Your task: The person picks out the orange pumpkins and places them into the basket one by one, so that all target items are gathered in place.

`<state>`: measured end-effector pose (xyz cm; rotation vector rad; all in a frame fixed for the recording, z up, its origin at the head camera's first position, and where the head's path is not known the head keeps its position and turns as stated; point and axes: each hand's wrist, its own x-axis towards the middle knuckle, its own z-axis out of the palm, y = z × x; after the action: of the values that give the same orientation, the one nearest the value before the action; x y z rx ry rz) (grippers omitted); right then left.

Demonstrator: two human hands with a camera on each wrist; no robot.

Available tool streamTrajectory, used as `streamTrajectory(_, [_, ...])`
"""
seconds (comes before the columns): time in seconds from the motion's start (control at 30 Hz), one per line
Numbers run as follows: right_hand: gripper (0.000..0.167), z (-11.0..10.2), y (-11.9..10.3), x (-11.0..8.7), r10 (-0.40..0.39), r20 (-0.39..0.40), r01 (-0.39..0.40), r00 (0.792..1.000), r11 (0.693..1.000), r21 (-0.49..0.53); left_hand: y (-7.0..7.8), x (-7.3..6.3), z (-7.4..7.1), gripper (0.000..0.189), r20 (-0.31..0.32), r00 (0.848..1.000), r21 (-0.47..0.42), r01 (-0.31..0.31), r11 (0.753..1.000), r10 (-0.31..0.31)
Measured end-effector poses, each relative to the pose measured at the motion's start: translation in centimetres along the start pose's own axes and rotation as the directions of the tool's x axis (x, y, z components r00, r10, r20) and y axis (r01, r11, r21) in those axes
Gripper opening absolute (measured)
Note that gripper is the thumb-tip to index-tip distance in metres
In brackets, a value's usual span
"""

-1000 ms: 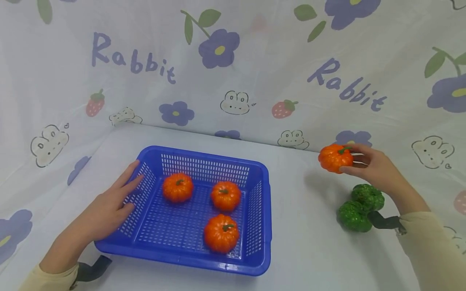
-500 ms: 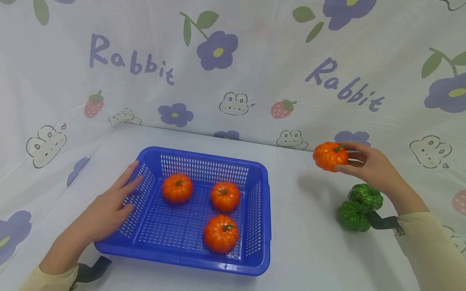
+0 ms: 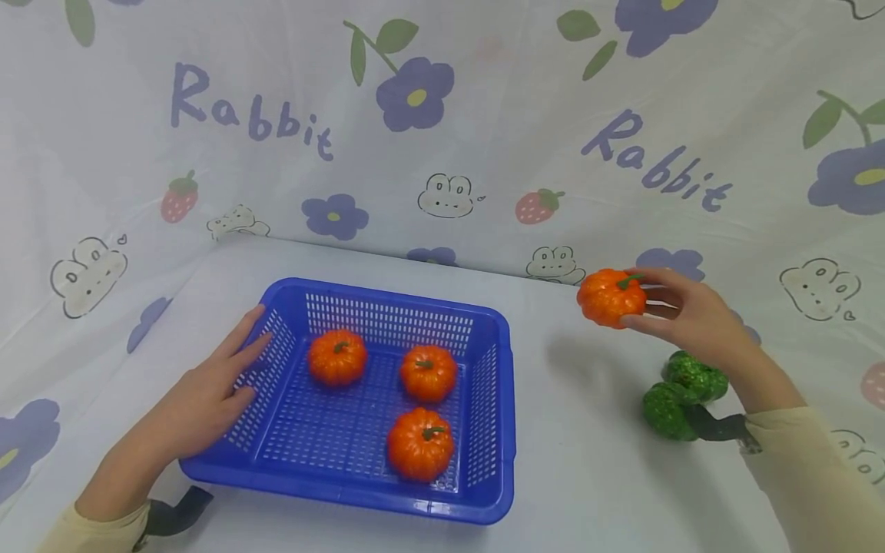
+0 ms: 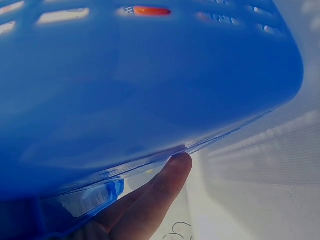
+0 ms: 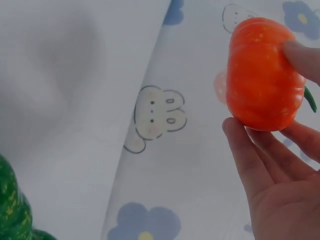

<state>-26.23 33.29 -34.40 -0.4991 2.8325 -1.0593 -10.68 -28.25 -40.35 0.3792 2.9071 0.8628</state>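
My right hand [image 3: 691,315] pinches a small orange pumpkin [image 3: 611,298] with a green stem, held up off the white table. In the right wrist view the thumb lies on one side of the pumpkin [image 5: 262,75] and the fingertips on the other. My left hand [image 3: 200,399] rests on the left side of the blue plastic basket [image 3: 339,495], its fingers fairly straight over the rim. The left wrist view shows a finger [image 4: 160,195] touching the basket's edge. Inside the basket sit three more orange pumpkins, one at back left [image 3: 337,358], one at right [image 3: 429,373], one at front right [image 3: 420,444].
Two dark green, bumpy vegetable-like things [image 3: 669,411] lie together on the table, partly behind the right forearm. A white cloth [image 3: 477,138] printed with rabbits, flowers and strawberries hangs behind the table [image 3: 567,461]. White tabletop lies between basket and green things.
My right hand has carried the pumpkin a little to the left, toward the basket. The left hand, the basket and the pumpkins in it stay in place.
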Motion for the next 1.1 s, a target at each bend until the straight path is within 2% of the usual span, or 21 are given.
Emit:
streamTrajectory(0.53, [0.072, 1.5, -2.4, -0.4, -0.087, 0.008, 0.086, 0.996, 0.996, 0.021, 0.1, 0.1, 0.0, 0.069, 0.000, 1.000, 0.003, -0.001, 1.000, 0.001])
streamTrajectory(0.9, [0.069, 3.0, -4.8, -0.9, -0.193, -0.015, 0.193, 0.981, 0.981, 0.028, 0.0, 0.0, -0.1, 0.070, 0.001, 1.000, -0.002, -0.005, 1.000, 0.005])
streamTrajectory(1.1, [0.071, 3.6, -5.9, -1.2, -0.217, -0.003, 0.217, 0.976, 0.976, 0.030, 0.0, 0.0, -0.1, 0.070, 0.003, 1.000, -0.004, -0.001, 1.000, 0.001])
